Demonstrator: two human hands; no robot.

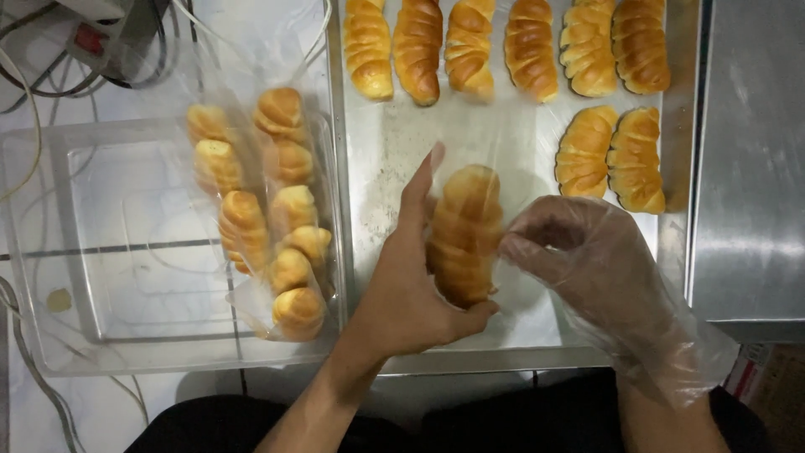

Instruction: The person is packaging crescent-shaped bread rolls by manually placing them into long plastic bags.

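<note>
1. A clear rectangular plastic tub (101,252) is sitting at the left, holding about nine golden ridged bread rolls sealed in clear bags (272,218); these are looking finished.
2. The bare left hand (411,285) is cupping a golden ridged roll in a clear plastic bag (465,231), fingers pressed together behind it, thumb underneath.
3. The right hand in a thin clear plastic glove (587,260) is pinching the bag's edge beside the roll.
4. On the steel baking tray (377,151), eight unwrapped rolls (537,50) are waiting at the top and right.

The left hand (411,294) is bare, the right hand (599,281) wears a thin, clear, seemingly plastic glove.
</note>
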